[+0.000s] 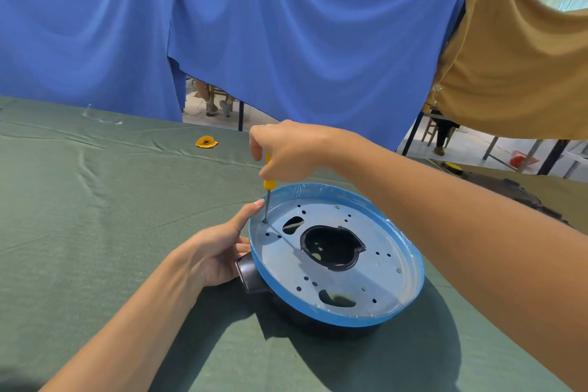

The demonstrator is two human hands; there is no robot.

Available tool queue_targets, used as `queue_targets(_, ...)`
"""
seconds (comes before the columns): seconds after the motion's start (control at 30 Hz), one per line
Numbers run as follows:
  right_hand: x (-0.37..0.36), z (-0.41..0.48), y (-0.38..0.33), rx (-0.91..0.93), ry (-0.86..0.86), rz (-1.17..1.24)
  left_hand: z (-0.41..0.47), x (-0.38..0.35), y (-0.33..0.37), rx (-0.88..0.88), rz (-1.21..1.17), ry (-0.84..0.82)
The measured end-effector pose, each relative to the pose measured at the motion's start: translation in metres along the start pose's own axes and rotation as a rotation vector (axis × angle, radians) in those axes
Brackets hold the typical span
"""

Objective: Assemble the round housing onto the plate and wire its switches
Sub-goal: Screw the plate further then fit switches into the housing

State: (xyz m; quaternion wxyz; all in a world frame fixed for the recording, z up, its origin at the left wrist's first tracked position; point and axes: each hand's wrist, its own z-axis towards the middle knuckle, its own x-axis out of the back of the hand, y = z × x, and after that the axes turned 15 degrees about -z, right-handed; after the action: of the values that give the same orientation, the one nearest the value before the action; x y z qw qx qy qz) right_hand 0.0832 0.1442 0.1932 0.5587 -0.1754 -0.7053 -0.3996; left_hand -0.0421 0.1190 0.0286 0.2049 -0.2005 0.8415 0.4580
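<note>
bright, sharp, fisheye-bent edges

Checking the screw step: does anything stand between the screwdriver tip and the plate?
Nothing visible. The screwdriver in the right hand has its tip on the plate near the rim; the left hand, holding the housing, is beside the shaft.

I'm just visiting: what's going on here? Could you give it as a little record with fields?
plate: round blue-rimmed metal plate, lying on the housing
right hand: grips the yellow-handled screwdriver, tip in a hole near the plate's edge
left hand: holds the black round plastic housing at its side tube, thumb by the plate's rim
surface: green cloth-covered table
elsewhere: small yellow object farther back
</note>
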Motion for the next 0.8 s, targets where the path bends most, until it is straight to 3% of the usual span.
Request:
queue_targets(0.1,-0.008,0.002,-0.002,-0.012,0.193,-0.036,-0.001,-0.002,-0.001,-0.002,-0.007,0.008)
queue_targets(0.2,-0.013,0.002,-0.006,-0.098,0.235,-0.132,-0.003,-0.003,-0.002,-0.011,-0.008,0.02)
queue_targets(0.37,0.0,0.004,-0.002,-0.017,-0.03,-0.073,-0.006,-0.004,-0.001,-0.024,-0.002,0.025)
queue_targets(0.53,-0.011,0.003,-0.002,-0.079,0.154,-0.054,-0.005,-0.006,-0.001,-0.031,0.002,0.045)
queue_targets(0.6,-0.012,0.002,-0.001,-0.129,0.138,-0.064,-0.007,-0.005,-0.001,-0.035,-0.004,0.045)
queue_targets(0.7,-0.003,0.001,0.001,-0.085,-0.031,-0.073,-0.008,-0.005,-0.002,-0.028,-0.011,0.03)
queue_targets(0.8,-0.002,0.002,0.0,-0.025,0.027,-0.096,-0.007,-0.005,-0.002,-0.028,-0.013,0.031)
